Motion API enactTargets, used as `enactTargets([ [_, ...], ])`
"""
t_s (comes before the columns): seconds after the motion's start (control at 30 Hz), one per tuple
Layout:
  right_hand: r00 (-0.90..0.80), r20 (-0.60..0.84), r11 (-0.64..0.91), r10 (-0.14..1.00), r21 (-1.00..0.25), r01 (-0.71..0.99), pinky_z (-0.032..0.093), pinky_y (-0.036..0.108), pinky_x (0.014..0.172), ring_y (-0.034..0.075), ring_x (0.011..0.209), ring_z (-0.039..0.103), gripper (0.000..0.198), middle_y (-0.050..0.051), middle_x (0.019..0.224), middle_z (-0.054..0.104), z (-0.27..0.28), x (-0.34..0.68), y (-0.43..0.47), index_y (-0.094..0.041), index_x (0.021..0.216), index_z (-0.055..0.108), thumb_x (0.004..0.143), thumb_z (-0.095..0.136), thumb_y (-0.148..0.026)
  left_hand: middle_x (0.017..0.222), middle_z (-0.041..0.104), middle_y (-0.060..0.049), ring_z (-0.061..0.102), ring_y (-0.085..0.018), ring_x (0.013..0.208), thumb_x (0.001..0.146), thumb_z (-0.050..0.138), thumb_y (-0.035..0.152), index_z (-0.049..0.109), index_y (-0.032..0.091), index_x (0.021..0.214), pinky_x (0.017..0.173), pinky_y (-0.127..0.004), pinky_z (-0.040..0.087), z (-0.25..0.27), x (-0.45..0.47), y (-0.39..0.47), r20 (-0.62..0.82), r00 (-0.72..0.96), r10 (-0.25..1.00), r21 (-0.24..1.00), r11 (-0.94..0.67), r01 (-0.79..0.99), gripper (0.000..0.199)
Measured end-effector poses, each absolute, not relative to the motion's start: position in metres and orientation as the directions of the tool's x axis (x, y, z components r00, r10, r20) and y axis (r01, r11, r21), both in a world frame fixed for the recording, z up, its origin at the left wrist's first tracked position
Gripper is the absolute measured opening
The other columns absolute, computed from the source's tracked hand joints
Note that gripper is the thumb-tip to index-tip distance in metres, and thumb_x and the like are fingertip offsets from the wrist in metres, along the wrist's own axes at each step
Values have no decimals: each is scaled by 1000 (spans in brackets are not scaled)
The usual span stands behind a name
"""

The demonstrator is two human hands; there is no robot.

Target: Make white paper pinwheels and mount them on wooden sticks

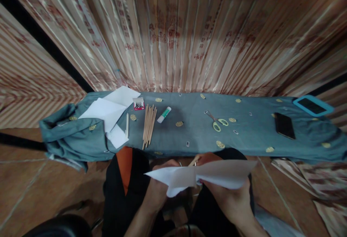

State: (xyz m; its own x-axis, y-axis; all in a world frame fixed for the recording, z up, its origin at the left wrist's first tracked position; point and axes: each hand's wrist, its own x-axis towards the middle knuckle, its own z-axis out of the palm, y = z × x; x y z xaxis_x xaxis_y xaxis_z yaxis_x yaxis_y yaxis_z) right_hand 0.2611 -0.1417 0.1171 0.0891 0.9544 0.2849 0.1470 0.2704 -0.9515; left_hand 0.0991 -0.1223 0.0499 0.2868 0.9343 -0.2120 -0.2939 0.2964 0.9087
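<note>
A folded piece of white paper [184, 177] with wing-like flaps spreads across both hands above my lap. My left hand [158, 190] is closed at the paper's left part, its fingertips largely hidden behind it. My right hand [230, 204] lies under the right flap, with its fingers curled beside a short visible end of a wooden stick [193, 161]. A small shiny metal bit shows near that stick end, too small to name. How paper and stick are joined is hidden.
On the cloth-covered table [195, 135] lie white paper sheets [108, 108], a small red box of metal pieces [138, 104], a bundle of wooden sticks [149, 125], a white stick [127, 125], a glue stick [164, 114], scissors [217, 123], a phone [284, 125] and a blue-framed tablet [313, 105].
</note>
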Motion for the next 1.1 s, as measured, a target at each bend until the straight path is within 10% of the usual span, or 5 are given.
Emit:
enactTargets([
  [0.43,-67,-369,-376,927,-912,-163,49,27,57,17,59,65,42,4,72,74,55,270,-78,-16,81,74,54,86,-47,32,37,6,22,-3,31,58,73,48,58,14,49,41,-22,11,-3,115,-114,-382,95,919,847,389,-362,39],
  [1.1,-195,-573,-539,796,-818,203,47,24,54,13,54,59,20,0,59,69,11,287,-21,-15,63,68,54,84,-25,44,51,3,32,-2,36,47,76,31,66,10,57,39,-19,13,-28,133,-108,-581,23,814,692,508,-512,25],
])
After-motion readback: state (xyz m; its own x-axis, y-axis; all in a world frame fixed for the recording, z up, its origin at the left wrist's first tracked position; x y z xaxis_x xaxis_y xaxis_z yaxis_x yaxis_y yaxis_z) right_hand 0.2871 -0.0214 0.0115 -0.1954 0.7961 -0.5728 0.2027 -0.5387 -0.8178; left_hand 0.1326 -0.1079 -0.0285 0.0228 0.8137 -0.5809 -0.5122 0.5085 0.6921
